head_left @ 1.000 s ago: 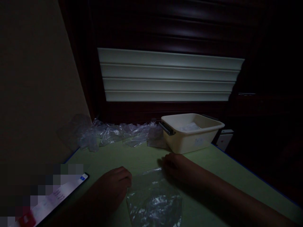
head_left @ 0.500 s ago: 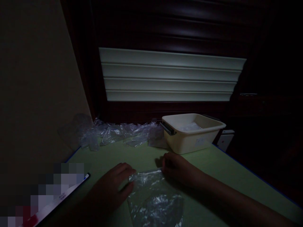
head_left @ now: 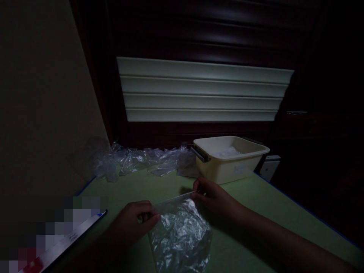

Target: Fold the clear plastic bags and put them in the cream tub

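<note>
A clear, crinkled plastic bag (head_left: 182, 231) lies over the near middle of the table, its top edge pulled straight between both hands. My left hand (head_left: 136, 220) pinches the bag's upper left corner between thumb and fingers. At the upper right corner, my right hand (head_left: 213, 197) grips the same edge, slightly higher and farther off. Just behind my right hand stands a cream plastic bin (head_left: 227, 167) with dark handles and some clear plastic inside.
Crumpled clear plastic bags (head_left: 148, 159) lie along the table's back edge. The green tabletop (head_left: 162, 185) has a blue rim. A flat printed object (head_left: 68, 242), partly pixelated, lies at left. A white box-like item (head_left: 270, 167) shows beyond the bin. Louvred shutters (head_left: 199, 91) rise behind.
My left hand has closed from spread fingers onto the bag's corner. My right hand has risen slightly, and the bag's top edge is now lifted and taut.
</note>
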A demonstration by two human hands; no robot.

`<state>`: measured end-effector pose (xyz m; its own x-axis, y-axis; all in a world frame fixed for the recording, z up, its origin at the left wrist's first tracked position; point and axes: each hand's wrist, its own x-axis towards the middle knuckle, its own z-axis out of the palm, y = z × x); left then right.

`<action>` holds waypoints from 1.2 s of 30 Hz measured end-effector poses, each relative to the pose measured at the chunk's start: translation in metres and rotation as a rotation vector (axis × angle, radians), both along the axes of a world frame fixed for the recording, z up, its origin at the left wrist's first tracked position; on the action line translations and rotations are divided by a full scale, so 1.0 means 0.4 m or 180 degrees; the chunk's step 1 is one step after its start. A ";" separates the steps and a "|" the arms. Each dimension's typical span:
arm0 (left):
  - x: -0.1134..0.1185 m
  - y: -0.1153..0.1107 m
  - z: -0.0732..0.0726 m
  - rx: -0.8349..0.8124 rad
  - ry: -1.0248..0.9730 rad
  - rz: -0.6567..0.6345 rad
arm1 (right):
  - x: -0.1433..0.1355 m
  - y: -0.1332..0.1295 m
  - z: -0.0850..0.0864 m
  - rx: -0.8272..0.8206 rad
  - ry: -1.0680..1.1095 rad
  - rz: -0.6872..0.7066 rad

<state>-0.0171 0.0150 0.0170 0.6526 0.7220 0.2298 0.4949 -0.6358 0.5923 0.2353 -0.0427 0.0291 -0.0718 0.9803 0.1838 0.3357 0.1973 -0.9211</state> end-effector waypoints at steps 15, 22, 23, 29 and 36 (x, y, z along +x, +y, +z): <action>-0.003 0.007 0.006 -0.0203 -0.0004 0.0158 | 0.012 0.011 -0.020 -0.0666 0.0498 0.0437; -0.004 0.008 0.008 -0.0318 0.0373 0.0138 | 0.014 0.011 -0.022 -0.0676 0.0558 0.0462; -0.005 0.009 0.006 -0.0322 0.0379 0.0145 | 0.014 0.011 -0.021 -0.0686 0.0544 0.0465; -0.005 0.017 -0.004 -0.0320 0.0335 0.0217 | 0.018 0.008 -0.009 -0.0831 0.0457 0.0518; -0.002 0.011 0.012 -0.0382 0.0385 0.0227 | 0.021 0.016 -0.015 -0.0773 0.0198 0.0383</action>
